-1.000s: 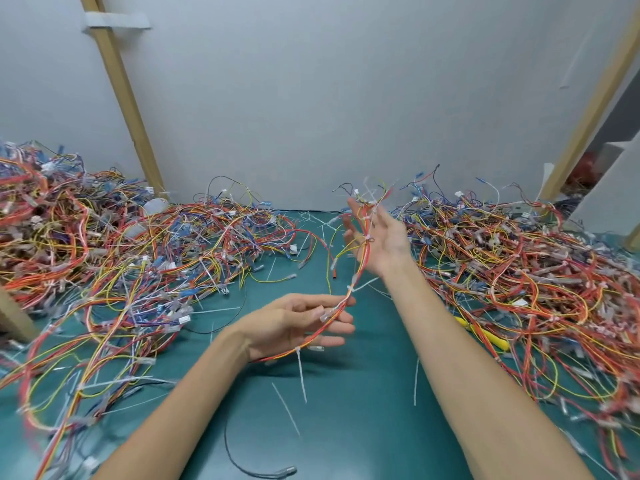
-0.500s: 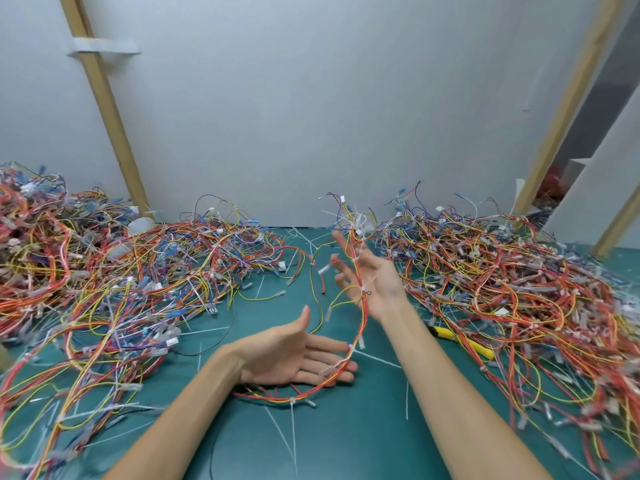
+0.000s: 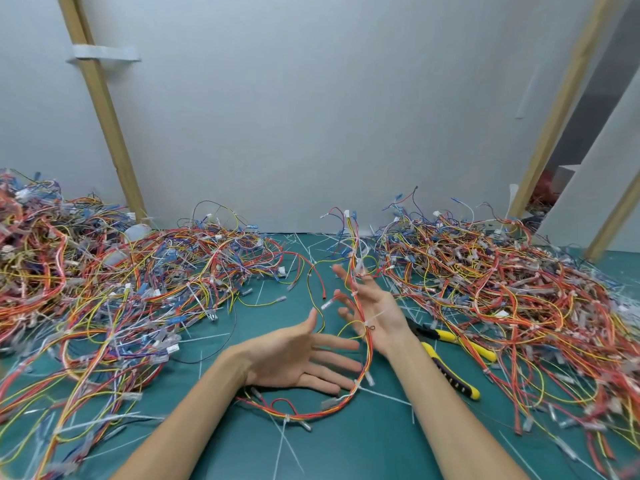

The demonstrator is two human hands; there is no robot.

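- Head view: your left hand point(image 3: 301, 355) sits low over the green tabletop point(image 3: 346, 455), palm turned up, fingers straight and a little apart, thumb pointing up; it grips nothing
- Your right hand point(image 3: 372, 308) is raised just beyond it, palm facing you, its fingers point(image 3: 341, 275) spread and straight, not closed round anything
- The wire bundle point(image 3: 367, 344), red, orange and yellow strands bound with white ties, lies across the palm of your right hand; its top end stands up past the fingertips and fans into loose ends with small plugs
- Below your right wrist the wire bundle bends down past your left fingertips (touching or just beside, you cannot tell) and loops onto the tabletop under the left hand
- A pair of pliers point(image 3: 464, 344) with yellow handles lies on the tabletop just right of your right forearm, handles spread
- One pile of wires point(image 3: 121, 289) fills the left side and another heap of wires point(image 3: 502, 289) the right, with your hands between them
- Cut white ties point(image 3: 384, 394) lie scattered on the tabletop near the hands
- Behind stands a grey wall point(image 3: 311, 116) with a slanting wooden post point(image 3: 100, 98)
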